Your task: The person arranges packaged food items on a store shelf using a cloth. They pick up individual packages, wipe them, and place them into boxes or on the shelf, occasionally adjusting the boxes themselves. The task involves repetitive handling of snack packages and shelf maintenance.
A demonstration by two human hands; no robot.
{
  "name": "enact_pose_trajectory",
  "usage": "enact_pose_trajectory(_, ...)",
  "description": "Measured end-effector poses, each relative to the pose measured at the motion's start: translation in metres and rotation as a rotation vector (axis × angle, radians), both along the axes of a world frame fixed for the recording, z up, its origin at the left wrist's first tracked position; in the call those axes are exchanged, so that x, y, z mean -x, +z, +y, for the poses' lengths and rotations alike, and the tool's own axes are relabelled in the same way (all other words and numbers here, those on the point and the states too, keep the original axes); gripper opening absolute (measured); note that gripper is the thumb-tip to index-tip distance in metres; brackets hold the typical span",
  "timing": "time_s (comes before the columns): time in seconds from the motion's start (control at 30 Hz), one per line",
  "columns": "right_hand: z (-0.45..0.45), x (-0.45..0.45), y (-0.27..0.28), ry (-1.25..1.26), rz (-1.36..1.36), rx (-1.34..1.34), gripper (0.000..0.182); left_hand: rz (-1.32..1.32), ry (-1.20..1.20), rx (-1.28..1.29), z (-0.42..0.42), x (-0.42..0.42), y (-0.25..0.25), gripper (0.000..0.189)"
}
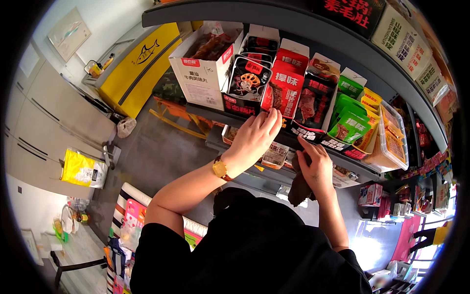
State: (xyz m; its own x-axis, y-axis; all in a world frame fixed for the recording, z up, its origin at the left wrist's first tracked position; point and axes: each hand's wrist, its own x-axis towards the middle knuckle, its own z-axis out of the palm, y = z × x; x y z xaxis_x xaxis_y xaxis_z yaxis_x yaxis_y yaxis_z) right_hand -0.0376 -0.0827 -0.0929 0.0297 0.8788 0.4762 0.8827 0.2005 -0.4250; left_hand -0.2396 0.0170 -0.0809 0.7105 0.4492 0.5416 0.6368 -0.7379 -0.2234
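Note:
My left hand (pixel 259 136), with a gold watch at its wrist, rests its fingertips on the lower front of a display box of red snack packets (pixel 284 82). A dark cloth (pixel 302 187) hangs from my right hand (pixel 315 163), whose raised index finger is at the front of the box of black snack packets (pixel 311 101). Left of these stand a box of black packets with a lotus-root picture (pixel 249 79) and a white carton (pixel 202 79) of brown wrapped food. Green packets (pixel 349 123), yellow packets (pixel 371 128) and a clear plastic tub (pixel 391 141) follow on the right.
A grey metal shelf (pixel 235 114) carries the boxes; another shelf edge (pixel 293 22) curves above. Below are smaller packs (pixel 275 156). A yellow chest freezer (pixel 141 66) stands at the upper left, a striped padded surface (pixel 126 198) at the lower left. A person's legs (pixel 424 240) show far right.

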Motion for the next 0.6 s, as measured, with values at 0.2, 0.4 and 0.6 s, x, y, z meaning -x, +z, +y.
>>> enact_pose_trajectory(0.2,0.0011,0.0003,0.0010,0.002,0.001,0.000,0.038,-0.005,0.007,0.023,0.0002,-0.0023,-0.0004,0.053)
enact_pose_trajectory(0.4,0.0010,0.0010,0.0021,0.002,0.001,-0.016,0.038,0.015,0.013,0.017,0.0001,-0.0024,0.0007,0.053)
enact_pose_trajectory(0.6,0.0018,0.0004,0.0005,0.007,0.006,-0.023,0.038,0.021,0.021,0.019,0.0001,-0.0032,0.0011,0.054)
